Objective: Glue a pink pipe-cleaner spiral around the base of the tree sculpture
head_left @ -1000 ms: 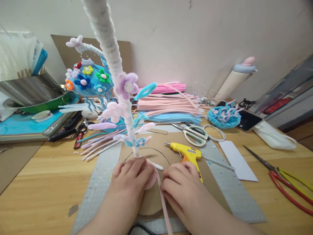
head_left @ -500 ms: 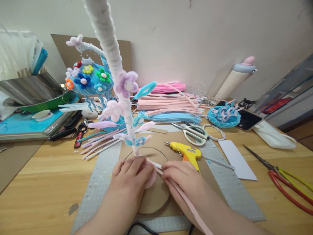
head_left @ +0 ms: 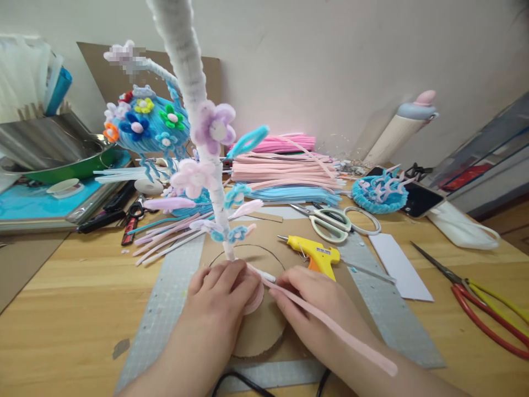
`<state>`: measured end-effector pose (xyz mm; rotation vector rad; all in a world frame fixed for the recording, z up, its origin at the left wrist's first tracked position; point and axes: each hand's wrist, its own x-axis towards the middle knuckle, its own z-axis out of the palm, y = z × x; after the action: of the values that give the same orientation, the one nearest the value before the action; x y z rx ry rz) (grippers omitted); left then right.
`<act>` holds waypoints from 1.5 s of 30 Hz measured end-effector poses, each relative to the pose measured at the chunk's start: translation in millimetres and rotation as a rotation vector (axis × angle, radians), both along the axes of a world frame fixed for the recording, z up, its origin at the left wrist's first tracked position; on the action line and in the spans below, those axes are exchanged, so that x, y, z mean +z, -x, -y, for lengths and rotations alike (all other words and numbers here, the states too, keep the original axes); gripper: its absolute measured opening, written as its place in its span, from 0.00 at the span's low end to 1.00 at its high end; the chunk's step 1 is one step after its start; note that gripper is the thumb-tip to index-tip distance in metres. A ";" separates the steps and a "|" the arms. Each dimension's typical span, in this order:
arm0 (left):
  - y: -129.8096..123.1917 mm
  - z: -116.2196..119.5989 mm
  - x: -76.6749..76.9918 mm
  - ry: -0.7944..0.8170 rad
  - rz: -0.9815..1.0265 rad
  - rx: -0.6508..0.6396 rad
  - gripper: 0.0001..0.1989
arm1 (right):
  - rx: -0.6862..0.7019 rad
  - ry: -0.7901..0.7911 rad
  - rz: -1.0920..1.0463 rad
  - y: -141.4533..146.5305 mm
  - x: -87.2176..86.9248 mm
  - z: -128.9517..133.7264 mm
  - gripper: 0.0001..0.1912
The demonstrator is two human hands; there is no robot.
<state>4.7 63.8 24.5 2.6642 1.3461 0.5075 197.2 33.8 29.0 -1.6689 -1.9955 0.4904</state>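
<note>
My left hand (head_left: 221, 300) curls over a flat pink coil (head_left: 254, 300) of pipe cleaner at the foot of a tall white wrapped stem (head_left: 217, 193), its fingers bent around the spot where they meet. From the coil a pink pipe cleaner (head_left: 326, 314) runs right, pinched between the thumb and fingers of my right hand (head_left: 309, 295), its loose end lying over my right wrist. Beneath both hands is a cardboard sheet (head_left: 256, 336) with a circle cut or drawn in it. Fuzzy purple, pink and blue flowers (head_left: 215, 128) sit along the stem. A short white end pokes out beside the coil.
A yellow glue gun (head_left: 316, 253) lies just beyond my right hand. Scissors (head_left: 330, 223) and red-and-yellow handled shears (head_left: 471, 292) rest farther right. Bundles of pink and blue pipe cleaners (head_left: 285, 168) line the back. A blue flowered yarn piece (head_left: 152, 129) stands at the left.
The pink pipe cleaner has swung: its tail ran down past my right forearm and out of view; now it crosses over the wrist with its end showing. My right hand has shifted its pinch slightly.
</note>
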 end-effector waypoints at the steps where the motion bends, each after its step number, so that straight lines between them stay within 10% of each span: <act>1: 0.1 0.0 -0.2 -0.004 0.000 -0.001 0.21 | -0.009 -0.003 0.022 1.4 -1.1 -0.5 0.09; 21: -0.2 0.6 3.8 0.058 -0.023 -0.002 0.20 | 0.192 -0.336 0.262 7.5 -13.7 -1.5 0.14; 45: -0.5 -0.4 7.2 0.065 -0.008 -0.010 0.19 | 0.340 0.028 0.087 -8.4 15.6 2.7 0.07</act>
<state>5.2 64.2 31.7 2.6225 1.3276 0.4441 205.5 31.1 44.6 -1.3899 -2.3605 0.5737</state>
